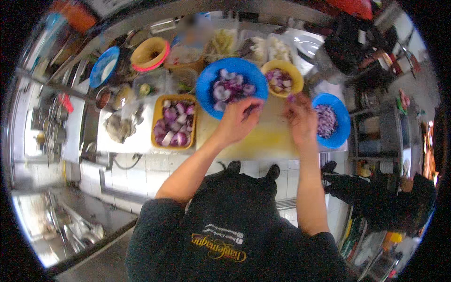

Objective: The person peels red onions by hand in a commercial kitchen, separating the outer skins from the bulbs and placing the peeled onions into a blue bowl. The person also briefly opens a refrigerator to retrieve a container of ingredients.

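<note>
My left hand (pixel 241 118) is at the near rim of a large blue bowl (pixel 204 79), its fingers curled; blur hides whether anything is in them. Red onion pieces (pixel 230 86), cut large, fill the bowl's middle. Over the right side of a yellowed cutting board (pixel 253 141), my right hand (pixel 301 118) pinches a small purple piece of red onion (pixel 291 98) at its fingertips. Just beyond that hand, a yellow bowl (pixel 298 75) contains onion chunks (pixel 280 80). Finely diced red onion (pixel 326 121) lies in another blue bowl (pixel 343 123) to the right.
Left of the board stands a yellow tub (pixel 155 132) of onion pieces (pixel 176 121). Beside it is a plastic bag (pixel 121 125). Behind are clear containers of pale food (pixel 280 48) and stacked bowls (pixel 149 54). Another person in dark clothes (pixel 384 204) is at right.
</note>
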Action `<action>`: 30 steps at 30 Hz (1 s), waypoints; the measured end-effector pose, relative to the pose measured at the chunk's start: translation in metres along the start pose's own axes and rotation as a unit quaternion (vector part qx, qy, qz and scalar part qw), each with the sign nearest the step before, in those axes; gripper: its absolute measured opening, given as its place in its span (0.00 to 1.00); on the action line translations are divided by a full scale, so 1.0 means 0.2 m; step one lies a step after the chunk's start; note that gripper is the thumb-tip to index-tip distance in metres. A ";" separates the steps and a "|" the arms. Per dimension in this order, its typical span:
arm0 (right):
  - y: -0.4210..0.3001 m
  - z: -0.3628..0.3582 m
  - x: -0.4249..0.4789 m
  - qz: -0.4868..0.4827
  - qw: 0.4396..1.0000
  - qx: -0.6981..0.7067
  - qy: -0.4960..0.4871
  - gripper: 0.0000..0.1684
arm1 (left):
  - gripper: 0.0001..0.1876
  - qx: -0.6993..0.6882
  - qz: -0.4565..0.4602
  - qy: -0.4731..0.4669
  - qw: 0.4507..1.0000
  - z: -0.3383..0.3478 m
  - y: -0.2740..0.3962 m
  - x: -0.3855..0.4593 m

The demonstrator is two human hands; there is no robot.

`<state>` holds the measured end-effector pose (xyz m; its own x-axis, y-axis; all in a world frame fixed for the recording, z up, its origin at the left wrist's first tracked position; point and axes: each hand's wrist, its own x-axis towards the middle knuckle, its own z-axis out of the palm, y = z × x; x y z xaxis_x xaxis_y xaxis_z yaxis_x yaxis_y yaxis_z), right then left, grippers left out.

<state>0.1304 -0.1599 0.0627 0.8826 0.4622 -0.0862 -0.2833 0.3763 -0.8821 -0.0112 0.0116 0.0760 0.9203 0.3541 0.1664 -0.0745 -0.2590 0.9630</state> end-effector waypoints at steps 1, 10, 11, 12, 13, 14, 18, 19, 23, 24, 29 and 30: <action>-0.05 0.05 0.01 0.023 1.000 -0.021 0.006 0.25 | 0.17 0.054 0.071 0.026 0.996 -0.04 -0.01 0.04; 0.28 -0.09 -0.27 0.075 0.949 -0.305 -0.022 0.16 | 0.23 0.355 0.039 0.229 0.905 -0.61 -0.16 -0.18; 0.27 -0.08 -0.31 0.065 0.933 -0.353 -0.022 0.14 | 0.24 0.427 0.031 0.241 0.871 -0.68 -0.24 -0.31; 0.24 -0.11 -0.43 0.055 0.908 -0.415 -0.015 0.12 | 0.24 0.454 -0.017 0.214 0.865 -0.71 -0.29 -0.47; 0.23 -0.12 -0.39 0.027 0.921 -0.387 -0.028 0.11 | 0.25 0.479 -0.012 0.215 0.851 -0.80 -0.29 -0.37; 0.25 -0.15 -0.31 -0.010 0.930 -0.364 -0.040 0.10 | 0.26 0.498 -0.001 0.221 0.839 -0.88 -0.32 -0.22; 0.31 -0.16 -0.33 -0.025 0.949 -0.312 -0.021 0.10 | 0.44 0.555 -0.133 0.134 0.810 -0.77 -0.31 -0.32; 0.31 -0.13 -0.37 -0.021 0.951 -0.306 -0.022 0.10 | 0.45 0.604 -0.064 0.161 0.778 -0.77 -0.39 -0.38; 0.38 -0.14 -0.33 -0.015 0.947 -0.320 -0.022 0.10 | 0.44 0.613 -0.243 0.151 0.736 -0.67 -0.52 -0.29; 0.38 -0.13 -0.31 -0.025 0.942 -0.334 -0.024 0.10 | 0.44 0.622 -0.252 0.160 0.724 -0.68 -0.52 -0.26; 0.40 -0.08 -0.29 -0.075 0.937 -0.340 -0.013 0.09 | 0.42 0.606 -0.240 0.146 0.744 -0.72 -0.52 -0.22; 0.41 -0.09 -0.29 -0.078 0.939 -0.334 -0.008 0.09 | 0.42 0.603 -0.229 0.155 0.749 -0.71 -0.55 -0.23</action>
<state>0.0620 -0.1707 -0.0139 0.8869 0.4565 0.0702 0.1517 -0.1443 -0.9778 -0.1001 0.1518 -0.0081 0.5961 0.7967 0.0996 0.7939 -0.6034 0.0749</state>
